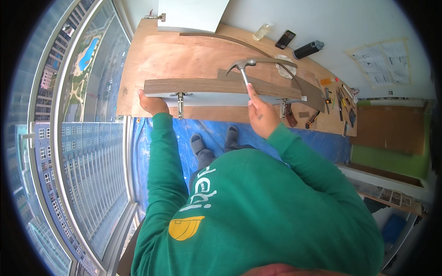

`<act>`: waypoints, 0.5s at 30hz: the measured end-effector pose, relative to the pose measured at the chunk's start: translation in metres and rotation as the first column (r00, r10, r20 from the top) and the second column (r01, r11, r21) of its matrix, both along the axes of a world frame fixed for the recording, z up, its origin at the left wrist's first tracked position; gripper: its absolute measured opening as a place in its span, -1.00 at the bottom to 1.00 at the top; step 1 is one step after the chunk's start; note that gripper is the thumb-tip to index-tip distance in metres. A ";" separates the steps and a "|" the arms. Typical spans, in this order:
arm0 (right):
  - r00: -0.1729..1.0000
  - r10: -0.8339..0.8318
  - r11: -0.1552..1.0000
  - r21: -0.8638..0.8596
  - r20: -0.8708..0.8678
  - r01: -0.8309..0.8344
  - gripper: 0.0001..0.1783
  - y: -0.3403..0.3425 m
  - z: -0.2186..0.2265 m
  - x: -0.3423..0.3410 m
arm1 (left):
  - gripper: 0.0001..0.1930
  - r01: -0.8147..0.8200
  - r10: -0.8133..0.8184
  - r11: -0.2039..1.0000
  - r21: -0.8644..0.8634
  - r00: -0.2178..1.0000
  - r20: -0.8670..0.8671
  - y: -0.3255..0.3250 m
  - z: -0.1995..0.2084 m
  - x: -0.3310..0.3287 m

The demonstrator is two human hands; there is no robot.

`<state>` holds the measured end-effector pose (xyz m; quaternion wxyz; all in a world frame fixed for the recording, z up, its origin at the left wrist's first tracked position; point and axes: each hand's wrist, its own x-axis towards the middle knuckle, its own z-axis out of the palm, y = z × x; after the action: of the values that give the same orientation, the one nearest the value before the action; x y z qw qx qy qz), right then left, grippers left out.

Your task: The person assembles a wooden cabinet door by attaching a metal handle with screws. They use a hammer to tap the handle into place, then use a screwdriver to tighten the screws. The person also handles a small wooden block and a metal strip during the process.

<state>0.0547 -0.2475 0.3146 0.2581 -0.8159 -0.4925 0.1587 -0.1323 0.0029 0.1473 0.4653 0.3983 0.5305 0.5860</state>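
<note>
A wood-look panel [198, 86] with a white lower face stands on its edge along the near side of the wooden workbench [161, 50]. Two metal cabinet hinges, a left hinge [181, 106] and a right hinge [283, 108], project from its white side. Wrapped round the panel's left end, my left hand [154, 104] grips it, with some fingers hidden behind. My right hand [263, 116] is closed on the handle of a claw hammer [243, 67]. The hammer's steel head is over the panel's top edge; whether it touches anything cannot be told.
A white panel [191, 14] with a hinge lies at the far left. Brown edging strip [221, 37] curves across the bench. A clear bottle [261, 31], phone [285, 39] and dark bottle [308, 49] stand along the wall. Several hand tools [343, 102] lie right; blue sheeting [179, 133] covers the floor.
</note>
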 end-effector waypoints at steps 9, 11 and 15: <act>0.948 0.316 0.947 -0.058 0.019 -0.315 -0.25 0.083 -0.002 -0.068 | -0.43 -0.023 0.045 0.996 -0.091 0.967 0.251 0.000 0.002 0.005; 0.931 0.362 0.931 -0.053 0.037 -0.360 -0.26 0.101 -0.005 -0.080 | -0.43 -0.028 0.044 0.997 -0.075 0.974 0.222 0.001 -0.001 0.004; 0.924 0.382 0.916 -0.128 -0.010 -0.381 -0.28 0.134 0.005 -0.100 | -0.42 -0.025 0.048 0.996 -0.083 0.953 0.298 0.000 0.003 0.005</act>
<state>-0.0451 -0.1136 0.3194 0.1659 -0.7202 -0.6328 0.2311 -0.1277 0.0028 0.1501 0.5447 0.2765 0.4837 0.6268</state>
